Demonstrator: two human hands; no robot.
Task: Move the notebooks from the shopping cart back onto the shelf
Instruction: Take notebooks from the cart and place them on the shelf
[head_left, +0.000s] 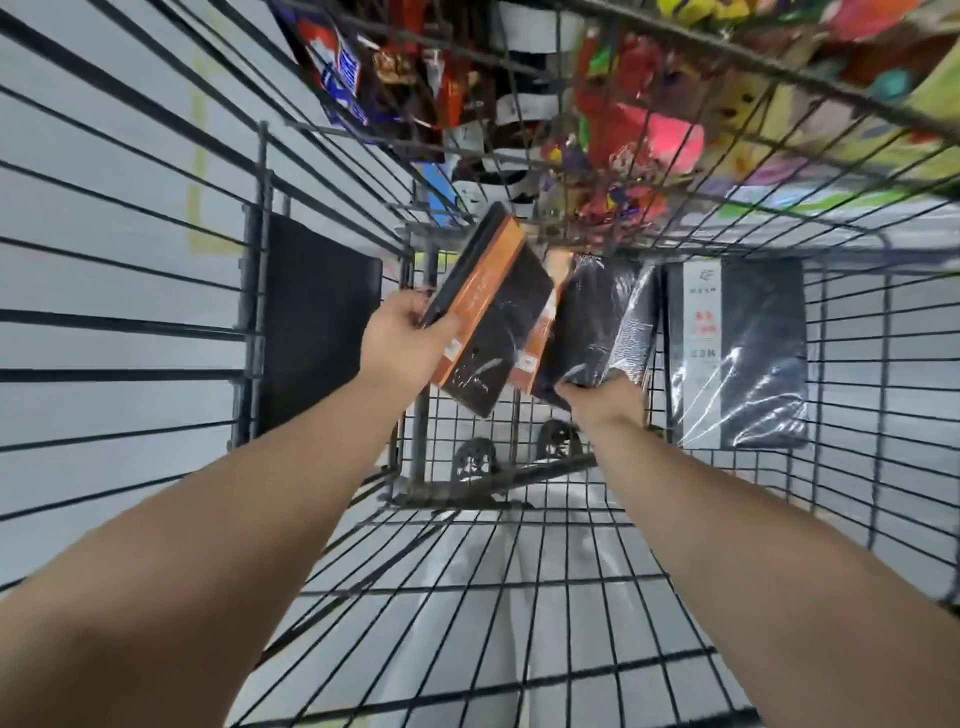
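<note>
I look down into a wire shopping cart (519, 597). My left hand (402, 340) grips a shrink-wrapped black notebook with an orange band (491, 317), lifted and tilted above the cart floor. My right hand (605, 402) is closed on the lower edge of a second black and orange notebook (576, 332), which leans against a grey-edged one (636, 327). A larger dark notebook with a white spine strip (737, 353) lies flat on the cart floor to the right.
A black panel (317, 322) stands inside the cart at the left. Shelves packed with colourful packets and toys (623, 119) lie beyond the cart's far wall. The cart's wheels (558, 439) and grey floor show through the mesh.
</note>
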